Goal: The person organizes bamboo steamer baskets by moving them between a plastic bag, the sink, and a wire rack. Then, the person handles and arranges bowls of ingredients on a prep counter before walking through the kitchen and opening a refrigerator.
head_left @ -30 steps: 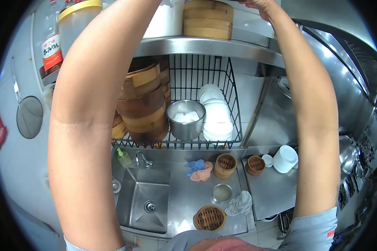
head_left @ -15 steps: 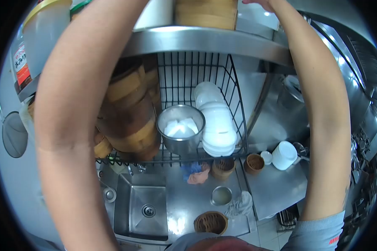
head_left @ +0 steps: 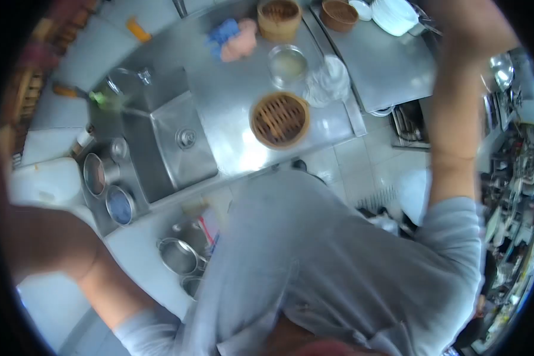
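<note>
My left arm is raised along the left edge. A blurred reddish shape, perhaps part of my left hand, shows against slatted bamboo, and its grip is unclear. At the upper right, my right forearm reaches up to a smeared shape that may be my right hand; its fingers do not show. Below my arms, a round bamboo steamer with a slatted base lies on the steel counter. Beside it are a metal bowl of cloudy liquid and a crumpled white cloth.
A steel sink is left of the steamer, with metal containers near it. Pink and blue cloths, another bamboo steamer and white dishes sit farther back. Crowded utensils line the right.
My view has swung down from the shelf and wire basket to the counter, floor and my shirt. Both arms appear farther apart, near the view's edges.
</note>
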The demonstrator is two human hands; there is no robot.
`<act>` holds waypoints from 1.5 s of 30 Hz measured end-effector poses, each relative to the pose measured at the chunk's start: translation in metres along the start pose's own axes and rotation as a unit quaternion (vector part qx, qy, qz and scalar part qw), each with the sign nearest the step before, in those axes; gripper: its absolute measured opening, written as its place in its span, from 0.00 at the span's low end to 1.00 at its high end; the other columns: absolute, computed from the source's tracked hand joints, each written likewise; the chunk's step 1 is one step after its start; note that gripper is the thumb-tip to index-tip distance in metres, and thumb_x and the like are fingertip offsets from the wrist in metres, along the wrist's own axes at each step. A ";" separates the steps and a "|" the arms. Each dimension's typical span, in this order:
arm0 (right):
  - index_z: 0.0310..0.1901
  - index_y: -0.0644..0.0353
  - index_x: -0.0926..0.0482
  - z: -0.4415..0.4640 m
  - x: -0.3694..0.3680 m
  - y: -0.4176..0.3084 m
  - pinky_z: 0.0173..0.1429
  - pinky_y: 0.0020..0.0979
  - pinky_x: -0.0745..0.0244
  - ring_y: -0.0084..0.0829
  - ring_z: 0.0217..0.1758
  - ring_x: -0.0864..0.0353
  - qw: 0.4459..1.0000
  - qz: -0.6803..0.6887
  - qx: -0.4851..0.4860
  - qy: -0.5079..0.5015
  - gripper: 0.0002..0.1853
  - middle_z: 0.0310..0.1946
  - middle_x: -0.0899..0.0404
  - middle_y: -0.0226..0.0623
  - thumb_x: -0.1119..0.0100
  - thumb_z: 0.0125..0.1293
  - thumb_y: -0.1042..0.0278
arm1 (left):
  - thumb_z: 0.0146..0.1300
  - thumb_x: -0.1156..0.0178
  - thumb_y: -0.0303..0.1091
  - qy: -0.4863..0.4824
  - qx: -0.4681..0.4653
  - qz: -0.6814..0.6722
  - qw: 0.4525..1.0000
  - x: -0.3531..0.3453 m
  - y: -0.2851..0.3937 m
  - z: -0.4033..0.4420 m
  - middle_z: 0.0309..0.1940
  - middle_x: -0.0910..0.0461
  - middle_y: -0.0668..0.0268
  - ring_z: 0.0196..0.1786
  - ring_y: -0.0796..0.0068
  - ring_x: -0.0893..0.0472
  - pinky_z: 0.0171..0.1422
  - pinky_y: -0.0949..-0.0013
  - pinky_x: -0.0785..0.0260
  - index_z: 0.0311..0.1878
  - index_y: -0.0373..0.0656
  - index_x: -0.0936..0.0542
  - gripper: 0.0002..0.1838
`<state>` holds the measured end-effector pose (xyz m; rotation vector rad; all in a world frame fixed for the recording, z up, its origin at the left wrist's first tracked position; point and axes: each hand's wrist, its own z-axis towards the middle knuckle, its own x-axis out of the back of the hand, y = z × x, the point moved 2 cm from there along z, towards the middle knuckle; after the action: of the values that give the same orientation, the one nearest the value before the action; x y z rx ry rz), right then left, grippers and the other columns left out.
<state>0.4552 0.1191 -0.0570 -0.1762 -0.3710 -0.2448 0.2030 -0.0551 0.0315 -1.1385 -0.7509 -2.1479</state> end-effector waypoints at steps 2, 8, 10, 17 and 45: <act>0.53 0.61 0.15 -0.142 0.003 0.000 0.47 0.31 0.21 0.29 0.44 0.15 0.990 -0.009 -0.134 -0.043 0.21 0.48 0.13 0.37 0.26 0.56 0.71 | 0.65 0.38 0.46 -0.093 0.197 -0.151 0.964 -0.097 -0.022 -0.049 0.60 0.18 0.56 0.54 0.70 0.17 0.56 0.66 0.25 0.69 0.40 0.23 0.32; 0.76 0.67 0.40 -0.438 -0.042 -0.075 0.76 0.47 0.34 0.55 0.71 0.28 0.814 -0.021 -0.482 -0.323 0.60 0.66 0.24 0.55 0.15 0.43 0.54 | 0.64 0.34 0.67 -0.119 0.471 -0.292 0.824 -0.460 -0.114 -0.240 0.69 0.24 0.51 0.60 0.57 0.18 0.66 0.54 0.26 0.77 0.37 0.35 0.50; 0.78 0.66 0.45 -0.446 -0.070 -0.082 0.76 0.47 0.34 0.57 0.72 0.31 0.806 0.019 -0.488 -0.336 0.67 0.67 0.26 0.56 0.12 0.40 0.49 | 0.65 0.33 0.62 -0.097 0.546 -0.424 0.716 -0.456 -0.084 -0.216 0.66 0.22 0.53 0.60 0.59 0.18 0.67 0.55 0.26 0.75 0.39 0.32 0.45; 0.75 0.64 0.36 -0.393 -0.058 -0.089 0.72 0.50 0.32 0.55 0.64 0.24 0.871 0.050 -0.449 -0.195 0.63 0.62 0.22 0.52 0.13 0.39 0.43 | 0.69 0.31 0.53 -0.070 0.493 -0.504 0.706 -0.407 -0.062 -0.190 0.66 0.21 0.55 0.67 0.62 0.22 0.73 0.58 0.30 0.76 0.38 0.33 0.41; 0.39 0.64 0.15 0.173 -0.072 -0.125 0.47 0.38 0.23 0.34 0.46 0.17 0.967 -0.229 -0.077 0.083 0.25 0.38 0.15 0.40 0.27 0.57 0.46 | 0.71 0.51 0.58 0.135 0.024 0.227 0.964 0.187 -0.217 0.124 0.60 0.20 0.48 0.53 0.58 0.16 0.51 0.60 0.20 0.70 0.35 0.27 0.37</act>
<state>0.2985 0.0510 0.0896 -0.2205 -0.2203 -0.7429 0.0269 0.1337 0.2067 -0.8652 -0.3701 -1.8312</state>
